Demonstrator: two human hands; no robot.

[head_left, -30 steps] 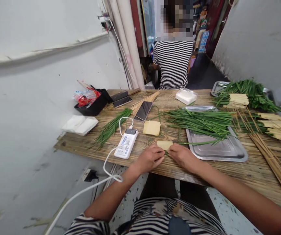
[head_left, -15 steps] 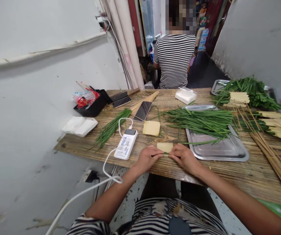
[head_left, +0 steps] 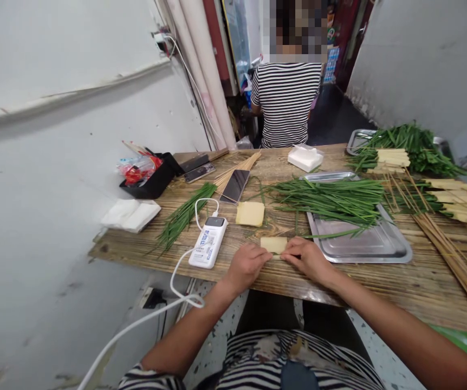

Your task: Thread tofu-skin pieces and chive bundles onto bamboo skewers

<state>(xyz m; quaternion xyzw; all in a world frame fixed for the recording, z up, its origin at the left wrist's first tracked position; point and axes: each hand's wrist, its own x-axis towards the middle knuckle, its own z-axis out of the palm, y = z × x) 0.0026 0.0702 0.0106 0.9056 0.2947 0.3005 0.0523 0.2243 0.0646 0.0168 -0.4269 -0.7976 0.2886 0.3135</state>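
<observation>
A pale yellow tofu sheet (head_left: 273, 245) lies flat near the table's front edge. Its near edge is curled over a bit of green chive, of which only a thin strip shows. My left hand (head_left: 250, 264) pinches the left end of this curled edge between thumb and fingers. At the right end, my right hand (head_left: 304, 260) pinches it the same way. Just behind is a stack of similar tofu sheets (head_left: 250, 214). Long green chives (head_left: 331, 200) lie across a metal tray (head_left: 363, 252) beyond my right hand.
A white power bank (head_left: 208, 244) with a cable stands left of my hands, near a smaller chive bunch (head_left: 187, 214) and a phone (head_left: 235, 186). Bamboo skewers (head_left: 453, 260) and skewered tofu rolls (head_left: 459, 200) lie at the right. A person (head_left: 284, 103) sits beyond the table.
The tofu sheet's near edge has been turned further over the chives, so less green shows between my fingers. Both hands keep their pinch. The camera view has shifted slightly.
</observation>
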